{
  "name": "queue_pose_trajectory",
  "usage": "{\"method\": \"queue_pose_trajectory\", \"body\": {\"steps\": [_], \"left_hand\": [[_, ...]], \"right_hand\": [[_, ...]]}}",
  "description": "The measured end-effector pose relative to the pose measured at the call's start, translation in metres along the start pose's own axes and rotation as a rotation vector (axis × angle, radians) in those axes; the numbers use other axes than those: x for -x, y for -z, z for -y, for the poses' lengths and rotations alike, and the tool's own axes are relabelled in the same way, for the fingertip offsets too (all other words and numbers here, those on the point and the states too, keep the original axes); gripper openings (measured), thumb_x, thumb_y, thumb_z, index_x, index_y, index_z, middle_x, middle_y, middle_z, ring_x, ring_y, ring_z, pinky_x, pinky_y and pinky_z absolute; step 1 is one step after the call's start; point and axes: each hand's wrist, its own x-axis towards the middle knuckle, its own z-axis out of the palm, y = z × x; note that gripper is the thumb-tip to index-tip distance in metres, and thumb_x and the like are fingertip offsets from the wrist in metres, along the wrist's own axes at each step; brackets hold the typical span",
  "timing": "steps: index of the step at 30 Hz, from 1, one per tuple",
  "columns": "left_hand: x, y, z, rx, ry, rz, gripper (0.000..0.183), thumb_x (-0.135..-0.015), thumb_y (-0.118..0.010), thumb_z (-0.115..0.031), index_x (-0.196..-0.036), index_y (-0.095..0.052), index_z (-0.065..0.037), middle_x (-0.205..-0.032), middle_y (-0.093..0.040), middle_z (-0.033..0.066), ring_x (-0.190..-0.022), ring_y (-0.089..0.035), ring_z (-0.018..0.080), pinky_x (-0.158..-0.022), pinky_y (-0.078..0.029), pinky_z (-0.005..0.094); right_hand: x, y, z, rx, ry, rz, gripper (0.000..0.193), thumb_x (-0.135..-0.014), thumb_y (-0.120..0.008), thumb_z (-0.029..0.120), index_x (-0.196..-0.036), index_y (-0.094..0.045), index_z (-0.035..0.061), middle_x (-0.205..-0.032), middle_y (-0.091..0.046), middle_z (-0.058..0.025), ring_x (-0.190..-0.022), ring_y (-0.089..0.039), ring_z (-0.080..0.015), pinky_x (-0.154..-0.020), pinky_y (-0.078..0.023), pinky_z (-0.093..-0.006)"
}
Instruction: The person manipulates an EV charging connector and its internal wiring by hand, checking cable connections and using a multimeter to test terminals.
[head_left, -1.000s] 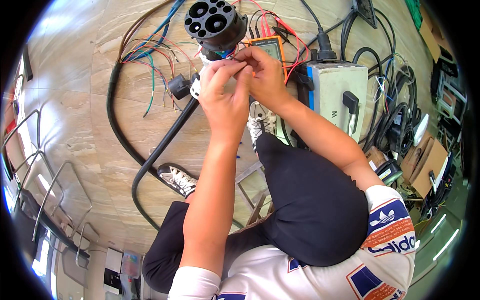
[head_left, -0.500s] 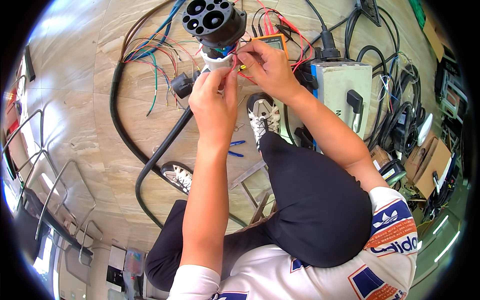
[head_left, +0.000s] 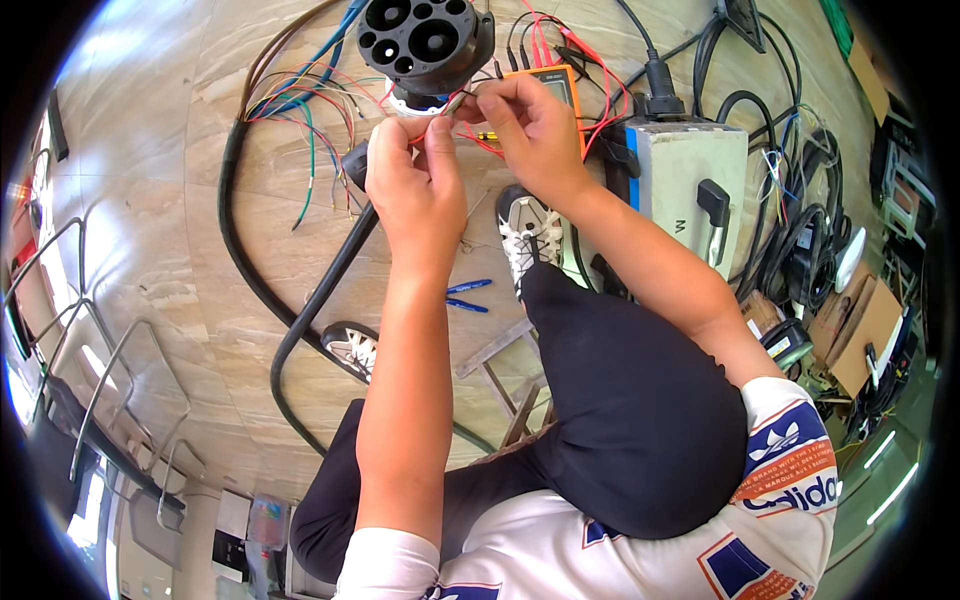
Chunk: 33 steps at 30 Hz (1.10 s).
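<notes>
One head-worn fisheye looks steeply down; lap (head_left: 640,430) near, floor (head_left: 150,250) beyond.

The floor (head_left: 150,250) is brightly lit and bleached by glare at upper left; the left hand (head_left: 415,195) and right hand (head_left: 540,135) are well lit, while outlines are bent near the blackened rim.

We identify the round connector (head_left: 428,67) as matt black moulded plastic and the housing (head_left: 408,103) under it as smooth white plastic. We note an orange plastic casing on the multimeter (head_left: 551,73). We see painted, scuffed metal on the grey case (head_left: 680,165), with a smooth black plastic handle (head_left: 713,205). We class the thick cable (head_left: 226,190) as satin rubber, the floor (head_left: 180,240) as glossy stone-look tile, the trousers (head_left: 640,420) as matt cloth. The partly hidden stool frame (head_left: 495,348) appears to be dull wood.
</notes>
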Motion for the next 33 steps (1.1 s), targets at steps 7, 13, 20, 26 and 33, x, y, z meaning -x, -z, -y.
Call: {"method": "queue_pose_trajectory", "body": {"steps": [7,13,20,26,33], "left_hand": [[-0.011,0.003,0.004,0.331,0.03,-0.036,0.011,-0.099,-0.062,-0.006,-0.096,-0.06,0.004,-0.11,-0.067,0.0134,-0.085,-0.07,0.014,-0.078,-0.058,0.0269],[-0.011,0.012,-0.005,0.353,0.145,0.073,0.014,-0.099,-0.065,-0.009,-0.1,-0.063,0.004,-0.095,-0.072,0.0099,-0.085,-0.069,0.0134,-0.079,-0.056,0.0263],[-0.013,0.013,-0.02,0.2,0.112,0.069,0.015,-0.096,-0.068,-0.012,-0.101,-0.068,0.002,-0.098,-0.072,0.0091,-0.09,-0.066,0.0138,-0.079,-0.053,0.027],[-0.008,0.01,-0.004,0.377,0.087,0.084,0.015,-0.097,-0.068,-0.012,-0.102,-0.068,0.002,-0.107,-0.069,0.0096,-0.093,-0.063,0.0125,-0.081,-0.052,0.0255],[-0.012,0.013,-0.002,0.592,0.172,0.139,0.012,-0.095,-0.069,-0.007,-0.101,-0.066,0.003,-0.118,-0.06,0.011,-0.102,-0.063,0.0164,-0.092,-0.052,0.0299]], "right_hand": [[-0.003,-0.001,0.01,0.51,0.499,0.077,0.016,-0.078,-0.08,0.003,-0.091,-0.07,0.0016,-0.097,-0.068,-0.0085,-0.077,-0.068,-0.0228,-0.065,-0.057,-0.0321],[0.001,-0.005,0.01,0.53,0.537,0.126,0.021,-0.073,-0.081,0.001,-0.092,-0.072,0.0028,-0.098,-0.068,-0.0086,-0.08,-0.069,-0.0229,-0.068,-0.057,-0.032],[0.002,-0.014,0.008,0.501,0.477,0.082,0.02,-0.074,-0.08,0.0,-0.092,-0.074,0.0023,-0.099,-0.068,-0.0086,-0.085,-0.068,-0.0231,-0.071,-0.056,-0.0318],[0.004,-0.025,0.012,0.348,0.383,0.022,0.015,-0.077,-0.08,0.002,-0.09,-0.072,-0.0004,-0.101,-0.065,-0.0089,-0.085,-0.068,-0.0215,-0.072,-0.056,-0.0315],[-0.006,-0.021,0.01,0.4,0.532,0.051,0.017,-0.073,-0.081,0.002,-0.086,-0.07,-0.0009,-0.103,-0.067,-0.0101,-0.084,-0.067,-0.0231,-0.071,-0.056,-0.0332]]}}
